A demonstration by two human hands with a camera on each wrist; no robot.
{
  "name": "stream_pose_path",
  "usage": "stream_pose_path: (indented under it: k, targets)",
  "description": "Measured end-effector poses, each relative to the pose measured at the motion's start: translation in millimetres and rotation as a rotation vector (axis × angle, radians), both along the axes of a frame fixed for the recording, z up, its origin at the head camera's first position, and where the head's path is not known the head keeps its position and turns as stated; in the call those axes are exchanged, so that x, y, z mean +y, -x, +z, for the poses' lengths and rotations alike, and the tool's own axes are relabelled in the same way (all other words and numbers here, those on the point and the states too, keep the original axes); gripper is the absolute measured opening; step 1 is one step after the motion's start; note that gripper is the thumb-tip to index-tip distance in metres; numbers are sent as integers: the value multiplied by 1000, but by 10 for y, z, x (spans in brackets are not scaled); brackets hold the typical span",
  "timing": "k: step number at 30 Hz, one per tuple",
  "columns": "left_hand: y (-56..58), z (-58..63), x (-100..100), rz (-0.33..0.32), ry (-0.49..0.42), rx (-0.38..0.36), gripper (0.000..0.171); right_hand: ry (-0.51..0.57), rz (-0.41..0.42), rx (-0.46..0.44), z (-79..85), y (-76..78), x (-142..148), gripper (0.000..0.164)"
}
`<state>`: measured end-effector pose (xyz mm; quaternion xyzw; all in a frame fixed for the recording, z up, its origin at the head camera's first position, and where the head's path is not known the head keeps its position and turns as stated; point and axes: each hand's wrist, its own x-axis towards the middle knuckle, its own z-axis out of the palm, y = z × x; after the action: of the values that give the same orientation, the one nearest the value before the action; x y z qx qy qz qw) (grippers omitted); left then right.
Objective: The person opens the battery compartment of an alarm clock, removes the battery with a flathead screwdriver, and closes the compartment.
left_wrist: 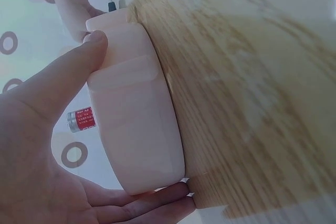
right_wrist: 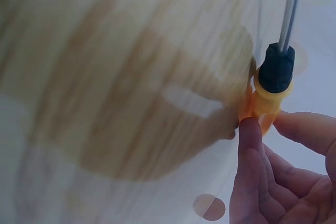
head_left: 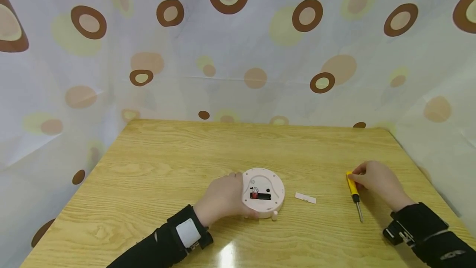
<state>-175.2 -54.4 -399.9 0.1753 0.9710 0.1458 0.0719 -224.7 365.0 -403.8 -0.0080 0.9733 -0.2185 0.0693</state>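
Round device [head_left: 262,185] — pale pink, smooth-sided

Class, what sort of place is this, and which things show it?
Probably a screened-off tabletop workspace: a wood-grain table, a circle-patterned sheet behind it and at its sides, and a yellow-handled screwdriver.

I can read no text here; the print on 1 battery's [left_wrist: 80,120] red label [left_wrist: 86,118] stays too small.
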Motion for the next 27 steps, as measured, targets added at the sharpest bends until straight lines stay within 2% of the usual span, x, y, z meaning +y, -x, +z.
stream_pose_path:
  k: [13, 22, 27]
  targets:
    - [-7, 3, -6, -2, 8, 16, 107, -32, 6, -5, 10, -16, -18, 30]
    - [-10, -10, -10, 0, 0, 24, 102, -15, 8, -4, 4, -29, -20, 29]
    - [-10, -11, -8, 0, 5, 23, 103, -23, -7, 15, 0, -42, -10, 35]
